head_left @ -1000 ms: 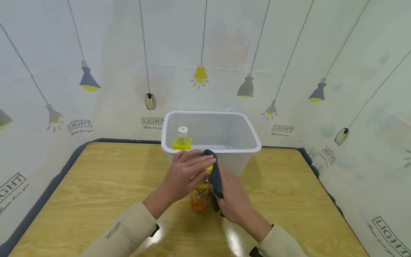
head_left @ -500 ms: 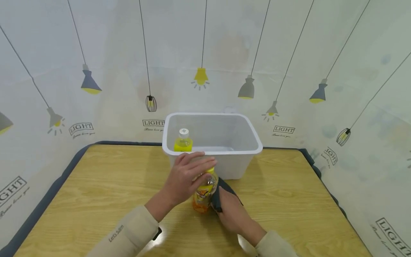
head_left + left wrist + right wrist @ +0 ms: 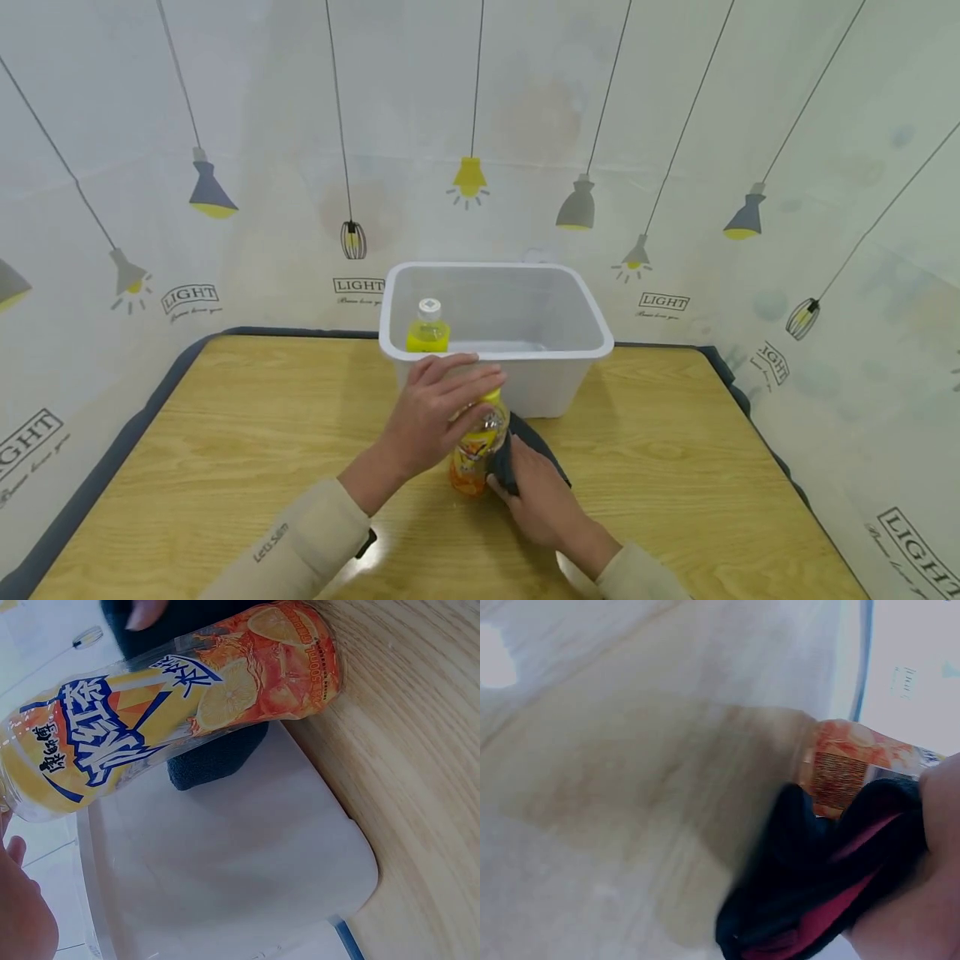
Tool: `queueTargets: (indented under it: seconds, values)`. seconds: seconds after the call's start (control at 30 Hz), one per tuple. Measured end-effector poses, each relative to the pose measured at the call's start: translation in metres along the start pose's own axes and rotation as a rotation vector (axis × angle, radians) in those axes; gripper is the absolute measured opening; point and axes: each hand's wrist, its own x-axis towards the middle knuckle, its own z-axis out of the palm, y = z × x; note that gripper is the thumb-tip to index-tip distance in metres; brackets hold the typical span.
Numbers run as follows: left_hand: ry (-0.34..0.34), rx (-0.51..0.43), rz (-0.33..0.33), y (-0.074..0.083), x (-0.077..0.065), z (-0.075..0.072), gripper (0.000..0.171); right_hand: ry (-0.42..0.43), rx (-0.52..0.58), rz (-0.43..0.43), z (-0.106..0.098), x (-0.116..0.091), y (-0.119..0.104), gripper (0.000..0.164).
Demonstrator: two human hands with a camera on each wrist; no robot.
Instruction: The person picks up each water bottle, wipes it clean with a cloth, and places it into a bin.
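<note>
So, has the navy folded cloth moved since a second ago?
Yes, downward in the head view: the cloth overlapped the rim of the white rectangular plastic tub; now it's below that rim.

Relative to one second ago, my right hand (image 3: pixel 542 498) has lowered the cloth (image 3: pixel 534 440) from beside the cap (image 3: pixel 491 396) to the lower side of the bottle (image 3: pixel 472 454), clear of my left hand (image 3: pixel 433 408).

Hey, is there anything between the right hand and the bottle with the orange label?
Yes: the dark cloth. The right hand holds it along the right side of the bottle. Whether the thumb also touches the bottle directly, I can't tell.
</note>
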Motion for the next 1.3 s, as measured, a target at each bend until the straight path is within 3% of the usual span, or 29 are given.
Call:
queueTargets:
  seconds: [0.2, 0.4, 0.67, 0.97, 1.3]
  values:
    - [0.002, 0.001, 0.004, 0.000, 0.000, -0.001, 0.040, 0.046, 0.156, 0.026, -0.020, -0.001, -0.011, 0.056]
    - [-0.008, 0.002, 0.000, 0.001, 0.001, -0.001, 0.038, 0.124, 0.182, 0.086, -0.046, -0.002, -0.026, 0.059]
    - [-0.011, -0.007, -0.010, 0.001, 0.001, -0.001, 0.036, 0.255, 0.109, -0.110, -0.074, 0.009, -0.043, 0.060]
    - [0.000, -0.004, -0.001, 0.001, 0.000, -0.001, 0.037, 0.259, -0.085, -0.111, -0.067, 0.011, -0.048, 0.069]
    - [-0.001, -0.017, -0.013, 0.001, 0.000, 0.000, 0.036, 0.370, -0.105, -0.144, -0.046, 0.006, -0.029, 0.074]
